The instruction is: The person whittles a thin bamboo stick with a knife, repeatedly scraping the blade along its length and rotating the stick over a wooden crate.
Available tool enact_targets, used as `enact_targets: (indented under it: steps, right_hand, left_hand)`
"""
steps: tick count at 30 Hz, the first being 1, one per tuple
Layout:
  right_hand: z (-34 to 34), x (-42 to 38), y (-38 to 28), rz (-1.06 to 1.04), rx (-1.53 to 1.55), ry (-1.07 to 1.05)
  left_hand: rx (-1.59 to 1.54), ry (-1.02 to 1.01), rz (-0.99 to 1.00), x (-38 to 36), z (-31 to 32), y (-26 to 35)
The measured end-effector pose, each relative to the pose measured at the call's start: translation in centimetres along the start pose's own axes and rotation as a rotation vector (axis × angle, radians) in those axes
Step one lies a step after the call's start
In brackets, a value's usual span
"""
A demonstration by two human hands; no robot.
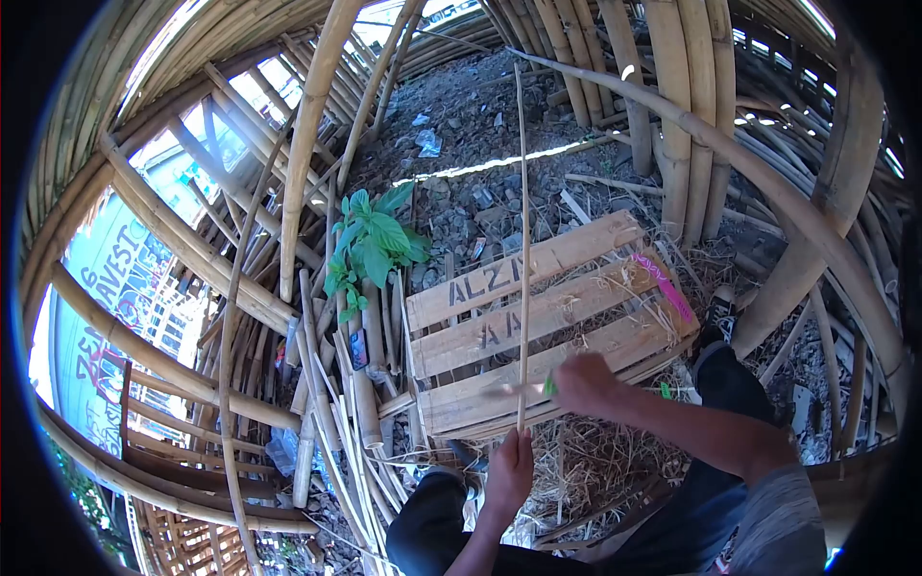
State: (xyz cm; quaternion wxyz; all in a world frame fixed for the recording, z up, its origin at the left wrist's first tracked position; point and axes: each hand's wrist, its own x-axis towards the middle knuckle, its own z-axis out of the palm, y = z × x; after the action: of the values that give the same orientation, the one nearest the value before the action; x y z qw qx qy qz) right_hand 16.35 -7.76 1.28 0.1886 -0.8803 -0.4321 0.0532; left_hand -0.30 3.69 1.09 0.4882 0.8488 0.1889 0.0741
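Note:
My left hand (510,468) is closed round the lower end of a long thin bamboo strip (523,240), which stands upright in front of a wooden crate (567,305). In my right hand (586,384) is a knife with a green part at its handle. Its blade (504,391), blurred, lies across the strip a little above my left hand. The slatted crate bears black letters and a pink mark on its right side.
Cut bamboo pieces (365,403) lie left of the crate, by a green leafy plant (370,240). Straw (595,470) covers the ground between my legs. Thick bamboo poles (677,115) stand at the right, and a bamboo lattice rises at the left.

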Motion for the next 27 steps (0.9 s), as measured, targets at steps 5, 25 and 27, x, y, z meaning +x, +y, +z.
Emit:
enact_targets:
  steps: [5,25,27]
  right_hand:
    - [-0.4,1.0,2.2,0.113,-0.021,0.129]
    - [-0.7,1.5,2.5,0.238,0.101,0.102]
    - [-1.1,-0.2,-0.7,0.036,0.046,-0.048]
  left_hand:
    - [0.003,-0.033,-0.060,0.4,-0.2,0.1]
    - [-0.171,-0.088,-0.096,0.0,-0.1,0.4]
    - [-0.271,-0.119,-0.199,-0.2,-0.1,0.3]
